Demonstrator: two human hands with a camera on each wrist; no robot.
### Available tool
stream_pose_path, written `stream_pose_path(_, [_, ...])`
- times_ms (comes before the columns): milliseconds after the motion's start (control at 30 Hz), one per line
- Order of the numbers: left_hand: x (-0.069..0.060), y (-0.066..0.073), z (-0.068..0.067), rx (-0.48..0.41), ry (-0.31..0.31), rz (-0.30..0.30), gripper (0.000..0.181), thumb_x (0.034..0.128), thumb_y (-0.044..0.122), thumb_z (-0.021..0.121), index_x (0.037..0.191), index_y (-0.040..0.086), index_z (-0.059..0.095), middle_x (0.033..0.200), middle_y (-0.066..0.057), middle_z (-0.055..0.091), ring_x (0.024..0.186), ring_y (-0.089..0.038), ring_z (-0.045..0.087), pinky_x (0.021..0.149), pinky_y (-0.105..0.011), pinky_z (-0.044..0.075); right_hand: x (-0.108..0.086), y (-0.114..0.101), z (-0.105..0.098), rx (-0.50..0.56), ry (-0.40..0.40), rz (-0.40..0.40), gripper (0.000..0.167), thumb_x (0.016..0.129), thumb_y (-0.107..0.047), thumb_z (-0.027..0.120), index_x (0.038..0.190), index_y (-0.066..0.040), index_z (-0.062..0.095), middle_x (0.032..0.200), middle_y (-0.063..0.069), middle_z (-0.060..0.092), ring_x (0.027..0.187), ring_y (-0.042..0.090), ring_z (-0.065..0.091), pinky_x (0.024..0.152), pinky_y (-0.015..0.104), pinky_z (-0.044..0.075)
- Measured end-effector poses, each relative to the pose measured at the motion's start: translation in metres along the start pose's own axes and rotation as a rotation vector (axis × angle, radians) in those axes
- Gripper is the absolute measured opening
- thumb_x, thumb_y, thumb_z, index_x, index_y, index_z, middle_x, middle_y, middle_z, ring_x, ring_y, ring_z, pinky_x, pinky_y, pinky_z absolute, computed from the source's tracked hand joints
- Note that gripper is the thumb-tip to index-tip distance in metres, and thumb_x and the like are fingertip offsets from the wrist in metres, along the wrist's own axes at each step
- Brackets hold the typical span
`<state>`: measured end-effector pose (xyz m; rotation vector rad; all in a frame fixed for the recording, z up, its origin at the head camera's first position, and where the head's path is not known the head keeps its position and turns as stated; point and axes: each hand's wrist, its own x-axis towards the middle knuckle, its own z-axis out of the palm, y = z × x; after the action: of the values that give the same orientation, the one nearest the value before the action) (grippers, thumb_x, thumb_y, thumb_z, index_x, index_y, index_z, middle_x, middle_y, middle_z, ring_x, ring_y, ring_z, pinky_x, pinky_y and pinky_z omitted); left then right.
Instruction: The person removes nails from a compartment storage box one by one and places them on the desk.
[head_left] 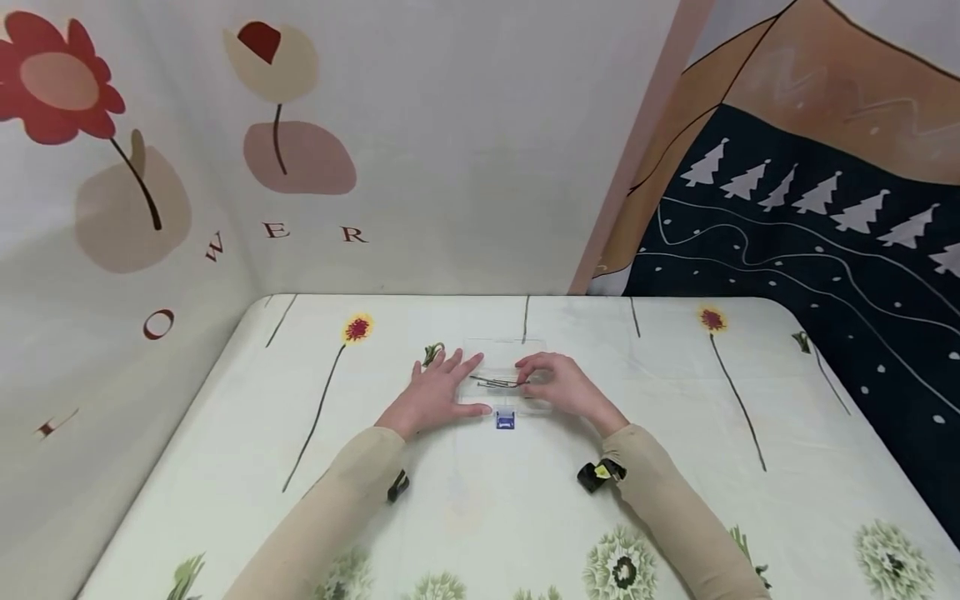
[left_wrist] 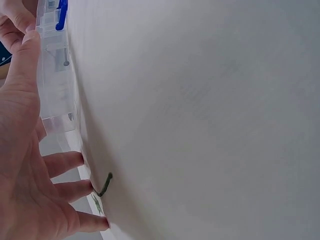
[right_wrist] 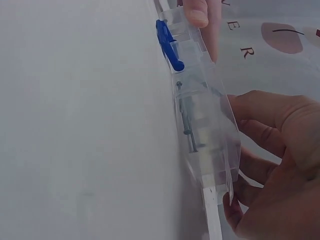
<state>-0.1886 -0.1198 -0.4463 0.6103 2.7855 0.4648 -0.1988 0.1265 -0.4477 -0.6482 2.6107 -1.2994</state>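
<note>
A clear plastic box with a blue latch at its front lies on the table, its clear lid raised behind it. Several thin dark nails lie in it; their heads show through the wall in the right wrist view. My left hand is spread at the box's left side, thumb along the front edge, other fingertips on the cloth. My right hand reaches over the right side, its curled thumb and fingers pinching a nail's right end. The wall partly blurs this pinch in the right wrist view.
A pale tablecloth with printed flowers covers the table. Printed curtains hang behind and to the left, a dark one with white trees at the right. Black camera straps sit at both wrists.
</note>
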Motion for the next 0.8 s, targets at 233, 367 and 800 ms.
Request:
stream_pose_path(233, [0.0, 0.001, 0.001, 0.012, -0.003, -0.005, 0.091, 0.081, 0.069, 0.06, 0.154, 0.025, 0.028, 0.156, -0.019, 0.022, 0.141, -0.044, 0.014, 0.106, -0.069, 0.009, -0.005, 0.006, -0.006, 0.046, 0.054, -0.016, 0.009, 0.085, -0.004, 0.072, 0.093, -0.008, 0.074, 0.108, 0.006, 0.069, 0.114, 0.029, 0.057, 0.104, 0.052, 0.034])
stream_pose_path(367, [0.0, 0.001, 0.0, 0.017, -0.005, -0.002, 0.091, 0.0811, 0.069, 0.06, 0.154, 0.024, 0.028, 0.156, -0.019, 0.022, 0.141, -0.045, 0.014, 0.105, -0.07, 0.009, -0.008, 0.009, -0.01, 0.065, 0.097, -0.008, 0.009, 0.085, -0.005, 0.073, 0.093, -0.009, 0.075, 0.103, 0.003, 0.07, 0.109, 0.026, 0.059, 0.102, 0.05, 0.037])
stream_pose_path(800, [0.002, 0.0, 0.002, 0.013, 0.0, 0.002, 0.091, 0.0811, 0.068, 0.061, 0.154, 0.022, 0.029, 0.156, -0.02, 0.021, 0.141, -0.046, 0.011, 0.105, -0.07, 0.008, -0.019, 0.014, -0.03, 0.095, 0.115, 0.102, 0.014, 0.087, -0.008, 0.071, 0.1, -0.009, 0.076, 0.1, 0.003, 0.072, 0.107, 0.026, 0.062, 0.105, 0.048, 0.033])
